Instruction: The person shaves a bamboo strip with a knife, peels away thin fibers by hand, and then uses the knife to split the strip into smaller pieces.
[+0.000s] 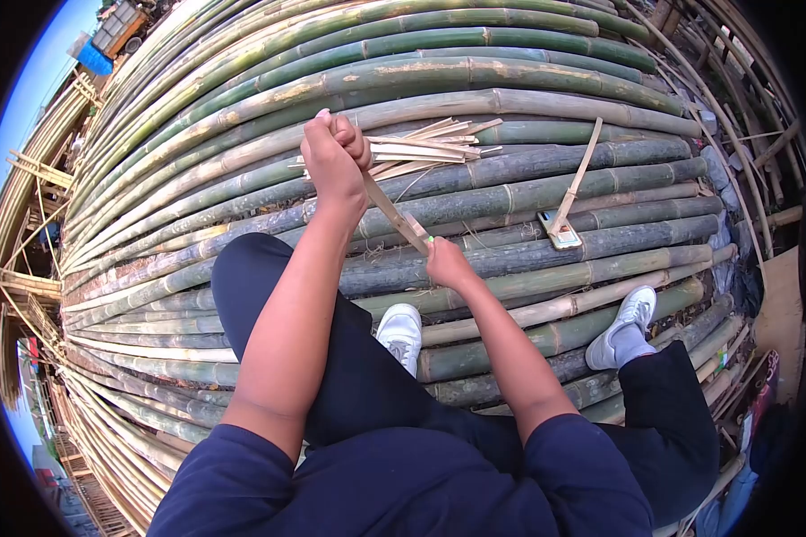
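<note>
My left hand (336, 159) is closed in a fist round the upper end of a flat bamboo strip (385, 204), which slants down to the right. At the strip's lower end my right hand (449, 265) is closed on what looks like a small knife (415, 225); a bit of green shows by the fingers, and its handle is mostly hidden. Just beyond the strip lies a pile of split bamboo strips (430, 148). To the right, a phone (560, 233) rests on the poles, with a single long bamboo strip (584, 166) lying over it.
Rows of round bamboo poles (546, 100) form an uneven floor under my feet. My white shoes (400, 333) stand on them. More bamboo stacks (27, 233) and racks line the left. At the right edge are thin poles, a brown board (781, 313) and some cloth.
</note>
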Available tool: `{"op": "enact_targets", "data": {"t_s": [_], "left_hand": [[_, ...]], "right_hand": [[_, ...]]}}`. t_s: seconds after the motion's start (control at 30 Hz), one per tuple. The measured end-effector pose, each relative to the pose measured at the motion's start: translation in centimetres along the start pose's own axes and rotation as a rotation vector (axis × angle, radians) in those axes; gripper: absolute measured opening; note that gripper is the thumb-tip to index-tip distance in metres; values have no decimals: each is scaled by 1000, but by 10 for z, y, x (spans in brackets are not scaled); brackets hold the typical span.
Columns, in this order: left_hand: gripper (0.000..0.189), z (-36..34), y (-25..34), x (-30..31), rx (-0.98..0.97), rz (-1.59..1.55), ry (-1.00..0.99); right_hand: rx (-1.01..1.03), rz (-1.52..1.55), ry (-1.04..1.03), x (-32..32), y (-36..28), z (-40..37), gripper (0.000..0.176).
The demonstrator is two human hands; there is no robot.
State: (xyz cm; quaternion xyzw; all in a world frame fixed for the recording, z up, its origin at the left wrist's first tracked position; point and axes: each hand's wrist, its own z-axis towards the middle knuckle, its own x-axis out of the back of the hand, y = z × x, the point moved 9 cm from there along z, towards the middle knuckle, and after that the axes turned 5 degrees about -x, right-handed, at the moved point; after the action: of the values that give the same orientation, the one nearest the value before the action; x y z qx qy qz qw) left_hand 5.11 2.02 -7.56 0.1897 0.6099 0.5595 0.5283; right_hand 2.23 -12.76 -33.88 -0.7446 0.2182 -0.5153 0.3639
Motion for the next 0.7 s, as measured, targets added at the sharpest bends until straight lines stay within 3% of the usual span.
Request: {"op": "enact_targets", "data": {"t_s": [0.17, 0.23, 0.3, 0.37, 0.4, 0.5, 0.57, 0.7], "left_hand": [[42, -4, -2, -8, -17, 5, -61], [41, -6, 0, -7, -34, -16, -63], [42, -6, 1, -7, -35, 0, -47], [42, -7, 2, -14, -33, 16, -77], [42, -8, 1, -17, -23, 44, -105], [42, -10, 1, -14, -34, 56, -85], [42, -7, 1, -13, -25, 44, -83], [42, -3, 0, -12, -25, 35, -67]], "right_hand": [[43, -19, -57, 48, -69, -17, 26], [34, 15, 17, 33, -57, -17, 27], [12, -32, 30, -12, -3, -8, 27], [-17, -200, -185, -57, 52, -4, 27], [-14, -198, -185, -50, 50, -5, 27], [-30, -262, -293, -13, 9, -16, 27], [-83, -49, -155, 36, -38, -11, 28], [-63, 12, -119, 4, -26, -9, 24]]}}
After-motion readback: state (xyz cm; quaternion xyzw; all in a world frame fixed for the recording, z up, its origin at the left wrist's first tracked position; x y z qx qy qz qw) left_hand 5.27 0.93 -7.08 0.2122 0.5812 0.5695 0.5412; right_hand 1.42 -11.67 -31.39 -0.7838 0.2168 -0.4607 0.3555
